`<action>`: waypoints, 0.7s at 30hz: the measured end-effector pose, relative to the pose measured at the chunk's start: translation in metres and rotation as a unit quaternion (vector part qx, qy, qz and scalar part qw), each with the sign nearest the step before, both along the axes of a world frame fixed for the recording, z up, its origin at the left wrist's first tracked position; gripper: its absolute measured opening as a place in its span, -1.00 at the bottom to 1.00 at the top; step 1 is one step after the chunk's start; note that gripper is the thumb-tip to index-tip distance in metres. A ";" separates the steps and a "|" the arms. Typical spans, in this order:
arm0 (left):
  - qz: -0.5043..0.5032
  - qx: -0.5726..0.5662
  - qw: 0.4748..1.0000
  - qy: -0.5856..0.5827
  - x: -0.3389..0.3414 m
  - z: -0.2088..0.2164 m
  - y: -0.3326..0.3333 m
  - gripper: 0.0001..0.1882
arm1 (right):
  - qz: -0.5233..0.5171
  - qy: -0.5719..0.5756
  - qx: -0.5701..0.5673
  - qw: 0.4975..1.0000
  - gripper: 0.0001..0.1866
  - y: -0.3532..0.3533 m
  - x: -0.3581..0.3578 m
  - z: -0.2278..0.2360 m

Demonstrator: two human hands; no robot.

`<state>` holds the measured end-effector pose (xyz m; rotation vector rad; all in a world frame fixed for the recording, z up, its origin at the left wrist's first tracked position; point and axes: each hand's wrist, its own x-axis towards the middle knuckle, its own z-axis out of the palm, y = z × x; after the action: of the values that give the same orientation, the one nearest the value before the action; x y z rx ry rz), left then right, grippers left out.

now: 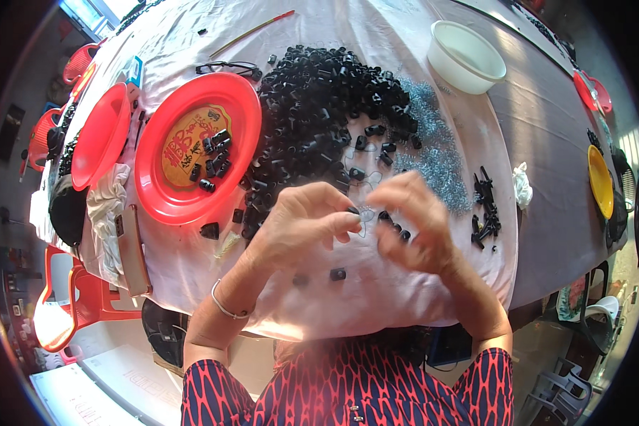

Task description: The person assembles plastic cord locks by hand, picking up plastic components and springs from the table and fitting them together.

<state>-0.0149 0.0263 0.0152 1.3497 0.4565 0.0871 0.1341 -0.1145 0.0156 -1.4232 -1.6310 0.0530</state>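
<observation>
Both hands meet above the near edge of a cloth-covered table (405, 42): the left hand (302, 216) and right hand (408, 220) pinch their fingertips together on a thin wire clip (366, 215) held between them, with a small black plastic piece at the left fingertips. Just beyond the hands lies a big heap of black plastic caps (319, 106), with a spread of silvery wire clips (437, 153) to its right. Left of the heap sits a red plate (163, 192) holding a few black caps, a lone black cap (338, 274) lies on the cloth beneath the hands, and a white bowl (465, 57) stands at the far right.
</observation>
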 end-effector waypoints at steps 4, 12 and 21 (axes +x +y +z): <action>-0.037 0.114 0.990 -0.078 0.001 -0.005 -0.019 -0.87 | -0.181 0.023 -0.014 0.983 -0.73 0.029 0.030 0.003; -0.050 0.322 0.933 -0.154 0.007 -0.019 -0.021 -0.83 | -0.203 -0.228 -0.080 0.949 -0.77 0.110 0.060 -0.018; 0.061 0.284 0.944 -0.156 0.003 -0.018 -0.022 -0.83 | -0.088 -0.167 -0.109 0.976 -0.74 0.079 0.027 -0.022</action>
<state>-0.0116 0.0046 -0.0027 1.8316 0.2494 0.5642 0.1611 -0.0353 -0.0065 -1.8183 -1.8036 -0.1188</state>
